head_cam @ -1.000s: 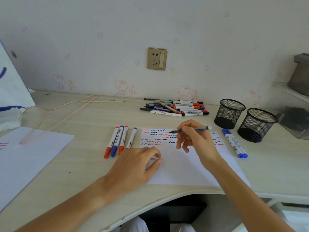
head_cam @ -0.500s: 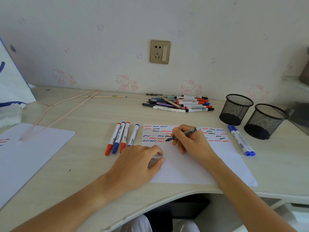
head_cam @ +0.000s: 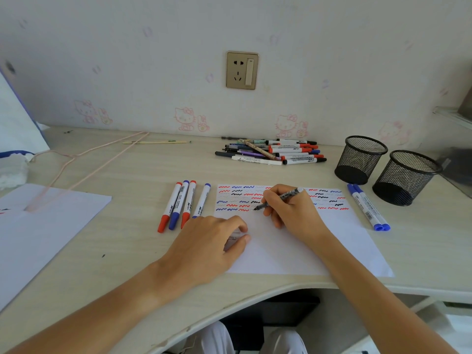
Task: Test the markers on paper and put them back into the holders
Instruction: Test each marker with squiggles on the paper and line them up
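Pale wood desk point(head_cam: 132, 175): it carries everything here; its front edge curves inward in front of the person.
Paper point(head_cam: 293, 254): a white sheet lying flat near the front edge, right of centre, with rows of red, blue and black squiggles across its far part.
Right hand point(head_cam: 293, 213): resting on the paper, fingers curled round a dark pen point(head_cam: 281, 198); the tip touches the sheet at the lowest row of squiggles and the barrel slants up toward the far right.
Left hand point(head_cam: 212, 241): lying on the near left corner of the paper, fingers bent, pinching a small grey object point(head_cam: 233, 240), probably a cap, between thumb and forefinger.
Four markers point(head_cam: 182, 204): side by side on the desk just left of the paper, with red and blue caps.
Two blue markers point(head_cam: 367, 206): touching each other, just off the paper's right edge.
Mesh holders point(head_cam: 361, 159): two black cups close together near the desk's far right corner, behind the blue pair.
Pile of pens and markers point(head_cam: 270, 154): along the far edge by the wall, left of the holders.
Second sheet point(head_cam: 38, 231): at the left edge of the desk.
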